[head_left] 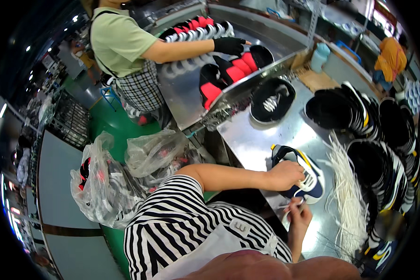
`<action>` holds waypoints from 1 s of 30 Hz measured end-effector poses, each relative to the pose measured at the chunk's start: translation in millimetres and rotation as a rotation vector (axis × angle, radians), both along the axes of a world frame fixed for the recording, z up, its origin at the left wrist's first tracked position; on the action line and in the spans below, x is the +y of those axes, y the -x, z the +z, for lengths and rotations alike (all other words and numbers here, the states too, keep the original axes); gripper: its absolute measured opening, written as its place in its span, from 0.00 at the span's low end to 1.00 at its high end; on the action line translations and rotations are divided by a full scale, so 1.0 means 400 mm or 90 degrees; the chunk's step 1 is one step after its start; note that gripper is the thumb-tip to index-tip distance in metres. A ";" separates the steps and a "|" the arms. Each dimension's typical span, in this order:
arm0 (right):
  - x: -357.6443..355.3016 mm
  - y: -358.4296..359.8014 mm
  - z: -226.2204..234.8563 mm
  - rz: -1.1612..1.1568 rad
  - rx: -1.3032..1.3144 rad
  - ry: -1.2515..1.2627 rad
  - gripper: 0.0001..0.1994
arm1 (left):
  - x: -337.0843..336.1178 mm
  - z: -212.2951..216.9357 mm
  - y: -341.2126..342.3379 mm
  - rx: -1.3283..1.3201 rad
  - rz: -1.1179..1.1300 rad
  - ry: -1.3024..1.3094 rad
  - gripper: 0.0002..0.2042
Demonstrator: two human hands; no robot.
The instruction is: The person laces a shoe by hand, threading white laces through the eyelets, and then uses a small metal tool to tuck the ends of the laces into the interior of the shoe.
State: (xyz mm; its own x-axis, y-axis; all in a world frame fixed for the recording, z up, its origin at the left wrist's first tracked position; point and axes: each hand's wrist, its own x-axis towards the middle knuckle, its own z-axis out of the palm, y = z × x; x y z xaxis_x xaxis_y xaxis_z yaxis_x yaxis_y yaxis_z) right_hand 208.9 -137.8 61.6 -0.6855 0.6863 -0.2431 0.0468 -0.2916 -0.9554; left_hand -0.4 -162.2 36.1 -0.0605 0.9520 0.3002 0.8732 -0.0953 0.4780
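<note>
Left hand (287,175) clamps the navy-and-white shoe upper (299,173) flat on the steel table (256,135); right hand (297,209), just below the upper, pinches a white lace (289,212). I'd keep it pinned, thread eyelets slowly.

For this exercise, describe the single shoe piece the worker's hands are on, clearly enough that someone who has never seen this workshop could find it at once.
Start at the shiny steel worktable, between the bundle of loose white laces and the person's striped top. There lies a navy, white and yellow shoe upper, under the left hand. It alone lies singly; its neighbours are stacked.
</note>
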 end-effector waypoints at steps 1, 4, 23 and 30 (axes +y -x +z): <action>0.024 0.001 0.027 -0.017 -0.062 -0.025 0.08 | 0.013 -0.047 -0.029 0.007 -0.037 0.060 0.06; 0.093 0.032 -0.026 -0.093 -0.070 -0.119 0.06 | 0.029 0.014 -0.016 -0.016 0.006 0.217 0.05; 0.127 0.107 -0.124 -0.245 -0.008 -0.212 0.11 | 0.022 0.004 -0.012 -0.045 0.020 0.159 0.13; 0.052 0.022 -0.111 -0.092 -0.121 -0.321 0.08 | 0.012 -0.002 -0.008 -0.001 -0.009 0.126 0.13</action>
State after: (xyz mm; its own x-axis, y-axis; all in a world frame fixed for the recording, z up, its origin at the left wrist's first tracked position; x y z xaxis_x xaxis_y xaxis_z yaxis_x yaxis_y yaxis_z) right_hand 200.1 -117.1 17.4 -0.5521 0.8333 0.0288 0.2261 0.1828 -0.9568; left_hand 2.6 -157.6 35.1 -0.0468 0.9931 0.1073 0.8713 -0.0120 0.4906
